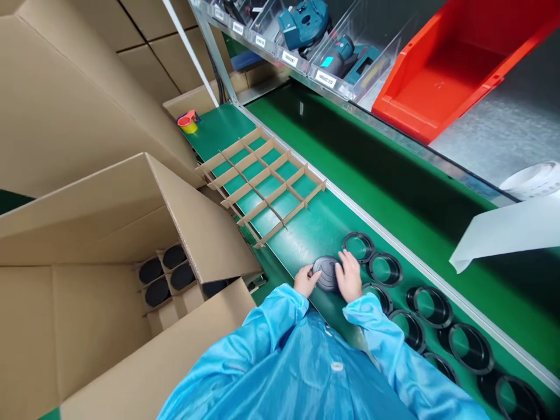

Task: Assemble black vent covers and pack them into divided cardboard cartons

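Between my hands, at the front edge of the green bench, is a round dark grey cap [326, 273] with curved lines on its top. My left hand [305, 282] grips its left rim, thumb and fingers bent. On the opposite side my right hand [349, 277] curls its fingers over the right rim. Whether the cap sits on another part below cannot be seen. Just past my right hand stands a black open ring [359, 247], and several more black rings [385, 269] run along the bench to the right.
A cardboard divider grid [271, 181] lies on the green bench top [301, 233]. To the left, an open carton [100, 303] holds black round parts [157, 290] in cells. A tape roll [188, 123] lies at the far end. Above are clear bins [336, 81] and a red bin [420, 99].
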`<state>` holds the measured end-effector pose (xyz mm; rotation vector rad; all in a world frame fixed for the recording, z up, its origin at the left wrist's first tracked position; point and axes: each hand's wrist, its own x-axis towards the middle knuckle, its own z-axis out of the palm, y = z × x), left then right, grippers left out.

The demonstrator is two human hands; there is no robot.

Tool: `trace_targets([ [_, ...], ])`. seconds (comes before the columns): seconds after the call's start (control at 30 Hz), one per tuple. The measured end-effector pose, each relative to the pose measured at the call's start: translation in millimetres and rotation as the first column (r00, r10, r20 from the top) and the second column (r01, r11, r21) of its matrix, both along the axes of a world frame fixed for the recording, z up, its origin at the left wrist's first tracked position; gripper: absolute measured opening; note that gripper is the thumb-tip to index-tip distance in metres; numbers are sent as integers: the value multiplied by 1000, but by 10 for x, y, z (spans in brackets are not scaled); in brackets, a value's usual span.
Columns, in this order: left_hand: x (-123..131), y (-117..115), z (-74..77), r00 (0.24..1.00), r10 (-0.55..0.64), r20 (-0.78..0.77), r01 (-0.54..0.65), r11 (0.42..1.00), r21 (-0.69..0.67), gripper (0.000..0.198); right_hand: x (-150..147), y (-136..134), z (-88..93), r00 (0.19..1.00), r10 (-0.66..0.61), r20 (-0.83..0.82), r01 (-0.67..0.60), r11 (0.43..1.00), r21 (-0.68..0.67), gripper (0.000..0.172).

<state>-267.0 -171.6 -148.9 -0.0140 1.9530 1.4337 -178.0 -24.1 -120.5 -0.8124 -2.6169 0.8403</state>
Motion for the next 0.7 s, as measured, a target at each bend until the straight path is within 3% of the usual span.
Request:
trace_targets([
  [0.07,10,39,20,999,-11,-40,12,1000,20,45,258,136,49,973,-225,-44,216,965,-147,58],
  [0.13,12,0,114,994,-11,-109,16,999,48,44,534,191,98,941,-337,-18,317,901,-297,55],
  [0.3,19,-346,622,912,-25,-409,83,989,126,39,898,-37,148,942,-330,64,316,805,-502,52],
  [0.4,50,-608,914,795,0,-606,72,993,96,38,860,-225,53,970,-213,117,242,797,-553,53],
  [0.5,123,-972,1080,702,41,-711,-22,999,36,36,766,-333,-159,982,25,188,87,822,-562,51],
  [0.6,234,-1544,1136,585,28,-810,-95,995,-34,35,565,-377,-470,939,271,211,-141,865,-482,48],
  [0.7,339,-2271,1162,542,88,-836,-266,961,-72,36,227,-459,-729,881,442,167,-379,872,-310,51],
])
